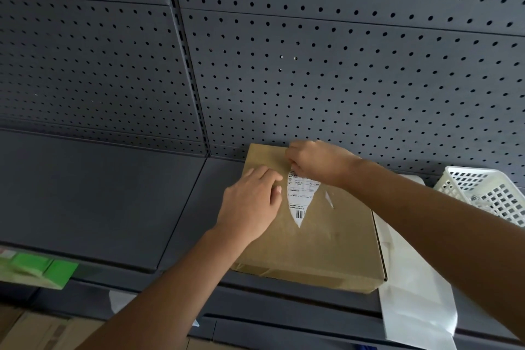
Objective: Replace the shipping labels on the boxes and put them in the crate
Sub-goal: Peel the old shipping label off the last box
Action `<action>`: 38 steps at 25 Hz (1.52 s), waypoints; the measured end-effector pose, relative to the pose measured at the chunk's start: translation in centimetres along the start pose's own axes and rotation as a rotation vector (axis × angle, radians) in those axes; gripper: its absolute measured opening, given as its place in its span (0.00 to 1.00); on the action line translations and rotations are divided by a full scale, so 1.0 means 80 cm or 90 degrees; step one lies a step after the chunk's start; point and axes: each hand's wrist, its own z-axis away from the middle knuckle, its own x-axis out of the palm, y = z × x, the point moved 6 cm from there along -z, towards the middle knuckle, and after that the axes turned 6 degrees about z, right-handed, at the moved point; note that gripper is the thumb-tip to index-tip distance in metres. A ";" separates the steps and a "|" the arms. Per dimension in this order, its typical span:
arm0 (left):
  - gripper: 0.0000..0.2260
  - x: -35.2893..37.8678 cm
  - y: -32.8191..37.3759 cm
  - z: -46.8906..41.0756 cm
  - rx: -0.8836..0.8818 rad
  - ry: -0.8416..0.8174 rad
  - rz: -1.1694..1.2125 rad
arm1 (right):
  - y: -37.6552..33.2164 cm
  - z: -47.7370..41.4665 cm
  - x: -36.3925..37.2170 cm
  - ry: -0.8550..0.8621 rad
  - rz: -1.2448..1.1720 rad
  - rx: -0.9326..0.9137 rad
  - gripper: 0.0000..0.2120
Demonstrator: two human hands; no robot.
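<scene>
A flat brown cardboard box (326, 241) is lying on the dark grey metal shelf (99, 193), close to the holed back wall (341, 65). A white paper shipping label (299, 199) is stuck on its top, and only a pointed piece of it is seen (the rest looks torn away). The top end of the label is pinched by the curled fingers (295, 167) of the right hand (315, 162), near the far edge of the box. The left hand (250, 202) is laid on the box just beside the label. Its fingers are nearly straight and pressed down, and nothing is held by it.

The step in hand seems to be the peeling of the old label. Next, the piece likely has to be pulled slowly toward its point while the box is held down, so that it comes off whole. A new label is not yet stuck on, and the box is not yet put in the white plastic crate (488, 193) at the right.
</scene>
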 end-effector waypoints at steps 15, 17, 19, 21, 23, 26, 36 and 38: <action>0.09 -0.001 0.000 -0.001 0.009 0.017 0.019 | 0.018 0.033 0.019 0.114 -0.250 0.128 0.06; 0.08 -0.002 0.001 0.000 0.011 0.028 0.020 | 0.016 0.041 0.023 0.141 -0.250 0.138 0.05; 0.08 -0.001 -0.001 0.000 0.013 0.033 0.014 | 0.012 0.056 0.020 0.192 -0.274 0.127 0.04; 0.08 0.001 -0.001 0.000 0.019 0.037 0.009 | 0.009 0.077 0.016 0.251 -0.298 0.122 0.04; 0.08 0.001 0.000 0.001 0.025 0.038 0.005 | 0.007 0.097 0.009 0.296 -0.329 0.138 0.04; 0.09 0.000 0.003 0.000 0.035 0.039 -0.001 | -0.006 0.120 -0.009 0.312 -0.372 0.151 0.03; 0.09 -0.005 0.010 0.003 0.033 0.043 -0.026 | 0.004 0.166 -0.114 0.385 -0.563 0.254 0.07; 0.10 -0.003 0.011 0.002 0.050 0.028 -0.032 | 0.014 0.162 -0.088 0.320 -0.588 0.306 0.11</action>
